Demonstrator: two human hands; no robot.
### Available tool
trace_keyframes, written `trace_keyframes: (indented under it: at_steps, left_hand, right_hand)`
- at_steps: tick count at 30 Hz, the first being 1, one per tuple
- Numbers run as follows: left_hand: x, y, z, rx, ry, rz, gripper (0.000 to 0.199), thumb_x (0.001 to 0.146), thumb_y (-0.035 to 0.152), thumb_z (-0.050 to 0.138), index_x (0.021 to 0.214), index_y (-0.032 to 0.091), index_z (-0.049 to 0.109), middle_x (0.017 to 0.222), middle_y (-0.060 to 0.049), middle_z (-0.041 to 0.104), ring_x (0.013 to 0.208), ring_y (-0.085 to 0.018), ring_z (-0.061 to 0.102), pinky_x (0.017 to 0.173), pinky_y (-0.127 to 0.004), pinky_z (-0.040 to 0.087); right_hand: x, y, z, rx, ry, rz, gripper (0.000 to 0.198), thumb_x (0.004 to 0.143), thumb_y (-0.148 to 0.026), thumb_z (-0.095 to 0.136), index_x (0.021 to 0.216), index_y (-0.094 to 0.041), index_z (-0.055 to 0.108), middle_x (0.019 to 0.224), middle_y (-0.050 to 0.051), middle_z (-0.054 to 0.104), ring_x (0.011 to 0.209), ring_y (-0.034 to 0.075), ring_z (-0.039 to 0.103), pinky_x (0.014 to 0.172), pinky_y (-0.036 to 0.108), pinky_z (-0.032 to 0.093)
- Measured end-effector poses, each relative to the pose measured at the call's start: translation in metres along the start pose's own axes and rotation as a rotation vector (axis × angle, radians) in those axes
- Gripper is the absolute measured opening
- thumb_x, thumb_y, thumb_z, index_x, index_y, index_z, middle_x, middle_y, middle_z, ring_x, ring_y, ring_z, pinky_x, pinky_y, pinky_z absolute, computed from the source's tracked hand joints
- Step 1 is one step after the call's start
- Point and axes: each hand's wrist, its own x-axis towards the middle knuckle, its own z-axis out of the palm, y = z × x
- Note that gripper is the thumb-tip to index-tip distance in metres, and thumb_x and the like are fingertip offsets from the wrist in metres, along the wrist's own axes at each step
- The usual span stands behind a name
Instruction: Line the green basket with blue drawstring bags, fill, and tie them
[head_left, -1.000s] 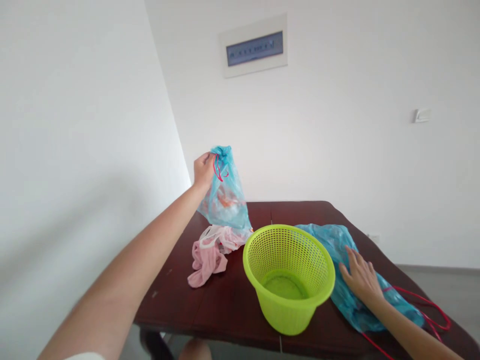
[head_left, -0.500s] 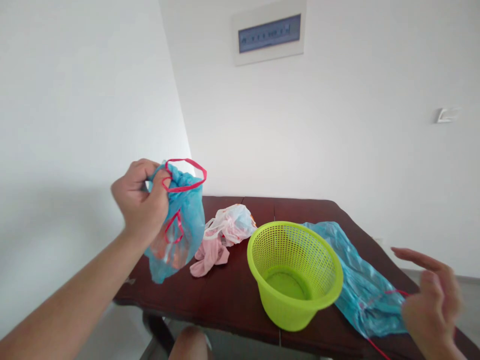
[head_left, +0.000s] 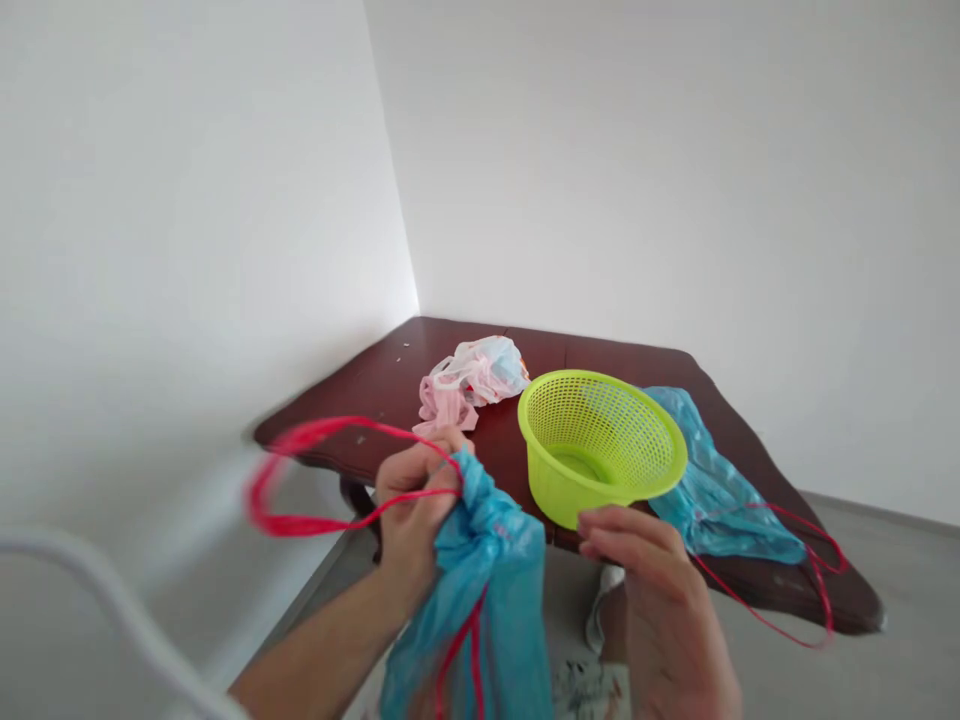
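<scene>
My left hand (head_left: pixel 416 500) is closed around the gathered neck of a blue plastic drawstring bag (head_left: pixel 499 580). A red drawstring loop (head_left: pixel 330 430) sticks out to the left of that hand, and more red string hangs down the bag's front. Something reddish shows faintly through the bag's lower part. My right hand (head_left: pixel 660 600) is held apart from the bag, fingers extended and nothing in it, just below the rim of a lime-green plastic basket (head_left: pixel 555 480). A second blue drawstring bag (head_left: pixel 720 490) lies flat beside the basket, its red strings trailing over the table edge.
The dark reddish-brown table (head_left: pixel 360 375) stands against white walls. On it are a crumpled white plastic bag (head_left: pixel 487 365) and a pink bag or cloth (head_left: pixel 446 405). A blurred white cable-like strip (head_left: pixel 112 590) crosses the lower left.
My left hand has brought the blue bag down and right, close to my body in front of the table. My right hand has moved left from the flat bag. The view has tilted down.
</scene>
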Motion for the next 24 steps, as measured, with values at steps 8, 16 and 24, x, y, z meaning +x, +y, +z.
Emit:
trace_keyframes:
  at_steps: [8, 16, 24]
  left_hand:
    - [-0.043, -0.019, 0.015, -0.239, -0.202, -0.441, 0.049, 0.095, 0.053, 0.102, 0.088, 0.019, 0.067, 0.095, -0.003, 0.068, 0.074, -0.012, 0.056, 0.065, -0.022, 0.045]
    - [-0.075, -0.044, -0.008, -0.129, -0.345, -0.367, 0.043, 0.107, 0.054, 0.091, 0.099, 0.021, 0.065, 0.105, -0.005, 0.066, 0.094, -0.017, 0.063, 0.083, -0.026, 0.052]
    - [-0.059, -0.056, -0.036, 0.084, -0.304, -0.465, 0.058, 0.108, 0.068, 0.084, 0.083, 0.018, 0.068, 0.088, -0.006, 0.069, 0.080, -0.017, 0.058, 0.073, -0.028, 0.045]
  right_hand:
    - [0.008, -0.020, 0.046, 0.135, -0.042, 0.359, 0.037, 0.115, -0.058, 0.077, 0.098, -0.025, 0.079, 0.085, 0.002, 0.080, 0.075, 0.018, 0.075, 0.069, 0.024, 0.063]
    - [0.006, -0.014, 0.032, -0.065, 0.006, 0.195, 0.030, 0.114, -0.044, 0.078, 0.091, -0.024, 0.081, 0.079, 0.002, 0.081, 0.067, 0.017, 0.077, 0.066, 0.022, 0.064]
    - [-0.026, 0.020, -0.003, -0.232, 0.131, 0.224, 0.035, 0.112, -0.052, 0.082, 0.094, -0.022, 0.086, 0.085, 0.007, 0.082, 0.073, 0.021, 0.073, 0.064, 0.025, 0.061]
